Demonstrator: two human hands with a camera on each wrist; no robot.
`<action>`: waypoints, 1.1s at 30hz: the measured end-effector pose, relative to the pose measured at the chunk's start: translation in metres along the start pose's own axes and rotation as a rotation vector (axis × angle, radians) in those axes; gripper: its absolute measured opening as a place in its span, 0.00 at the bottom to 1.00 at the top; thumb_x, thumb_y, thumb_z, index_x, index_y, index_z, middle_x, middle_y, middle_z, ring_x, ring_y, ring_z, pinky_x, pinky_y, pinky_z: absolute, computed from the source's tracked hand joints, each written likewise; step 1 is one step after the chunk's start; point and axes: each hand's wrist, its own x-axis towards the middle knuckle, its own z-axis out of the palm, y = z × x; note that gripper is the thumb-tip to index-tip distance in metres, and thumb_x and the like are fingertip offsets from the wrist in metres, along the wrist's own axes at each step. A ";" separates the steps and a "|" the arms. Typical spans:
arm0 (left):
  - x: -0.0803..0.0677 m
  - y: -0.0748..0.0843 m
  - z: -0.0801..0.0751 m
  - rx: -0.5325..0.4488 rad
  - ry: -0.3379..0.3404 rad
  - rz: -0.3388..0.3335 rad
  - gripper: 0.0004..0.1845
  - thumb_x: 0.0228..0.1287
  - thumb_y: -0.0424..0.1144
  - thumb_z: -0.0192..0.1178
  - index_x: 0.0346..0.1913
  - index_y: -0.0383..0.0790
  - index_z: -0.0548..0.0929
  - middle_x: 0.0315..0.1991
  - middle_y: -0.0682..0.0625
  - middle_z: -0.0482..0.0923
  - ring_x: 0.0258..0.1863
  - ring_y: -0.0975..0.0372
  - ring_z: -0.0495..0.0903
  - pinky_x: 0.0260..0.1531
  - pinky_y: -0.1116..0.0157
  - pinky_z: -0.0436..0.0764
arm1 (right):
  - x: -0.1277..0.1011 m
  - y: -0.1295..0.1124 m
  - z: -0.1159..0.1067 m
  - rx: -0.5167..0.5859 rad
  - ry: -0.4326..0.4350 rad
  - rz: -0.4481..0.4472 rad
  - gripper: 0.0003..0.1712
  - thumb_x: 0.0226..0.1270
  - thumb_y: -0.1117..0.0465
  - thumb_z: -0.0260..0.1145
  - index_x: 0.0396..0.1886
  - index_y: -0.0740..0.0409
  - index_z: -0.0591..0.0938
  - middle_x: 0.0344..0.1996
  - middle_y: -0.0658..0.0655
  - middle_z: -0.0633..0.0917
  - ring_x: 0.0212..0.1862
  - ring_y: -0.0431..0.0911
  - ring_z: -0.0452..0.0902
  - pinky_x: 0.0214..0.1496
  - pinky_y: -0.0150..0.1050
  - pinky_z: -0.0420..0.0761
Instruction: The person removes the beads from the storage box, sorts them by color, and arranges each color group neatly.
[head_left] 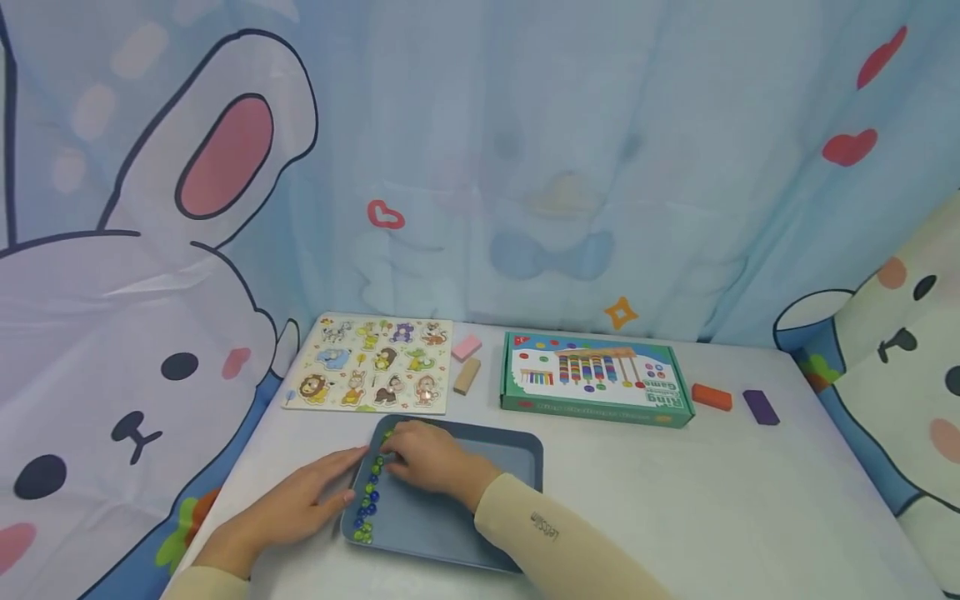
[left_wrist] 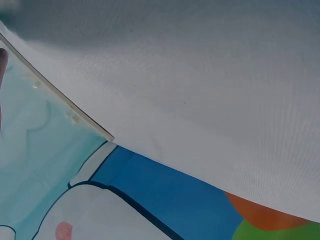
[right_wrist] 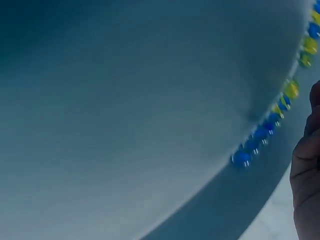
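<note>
1. The blue tray [head_left: 517, 454] sits at the near edge of the table, a row of blue, green and yellow beads [head_left: 369, 492] lined along its left wall.
2. The left hand [head_left: 296, 500] lies flat with fingers straight against that wall from outside, likely steadying the tray.
3. The right hand [head_left: 427, 458] is inside the tray, fingers curled down at the row's far end; I cannot tell whether it pinches a bead.
4. Beyond the tray lie an animal puzzle [head_left: 371, 362] and a game box [head_left: 592, 377].
</note>
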 end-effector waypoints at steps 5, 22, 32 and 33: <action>0.001 0.000 0.000 -0.002 0.001 0.003 0.34 0.79 0.55 0.56 0.82 0.58 0.61 0.80 0.52 0.66 0.80 0.49 0.66 0.77 0.42 0.68 | 0.005 -0.006 0.005 -0.078 -0.017 0.003 0.15 0.73 0.52 0.71 0.56 0.47 0.89 0.41 0.43 0.86 0.42 0.33 0.80 0.48 0.26 0.84; -0.001 0.002 0.001 -0.005 -0.002 -0.016 0.35 0.78 0.58 0.56 0.82 0.58 0.62 0.80 0.50 0.67 0.79 0.48 0.66 0.77 0.41 0.67 | 0.017 -0.012 0.010 -0.127 -0.057 0.007 0.10 0.67 0.55 0.77 0.47 0.45 0.92 0.38 0.42 0.88 0.42 0.33 0.82 0.48 0.24 0.84; 0.000 0.001 0.000 0.004 0.000 -0.010 0.35 0.78 0.58 0.56 0.82 0.58 0.62 0.79 0.51 0.68 0.79 0.48 0.67 0.76 0.41 0.68 | 0.009 -0.012 -0.003 -0.118 -0.009 0.009 0.08 0.68 0.53 0.75 0.45 0.45 0.91 0.37 0.42 0.86 0.40 0.33 0.79 0.43 0.23 0.82; 0.000 0.000 0.000 0.006 0.001 -0.009 0.35 0.78 0.58 0.56 0.82 0.58 0.62 0.79 0.50 0.68 0.79 0.48 0.67 0.76 0.41 0.68 | 0.009 -0.012 -0.005 -0.106 0.004 0.005 0.07 0.68 0.53 0.75 0.44 0.45 0.92 0.37 0.42 0.86 0.39 0.32 0.79 0.42 0.23 0.81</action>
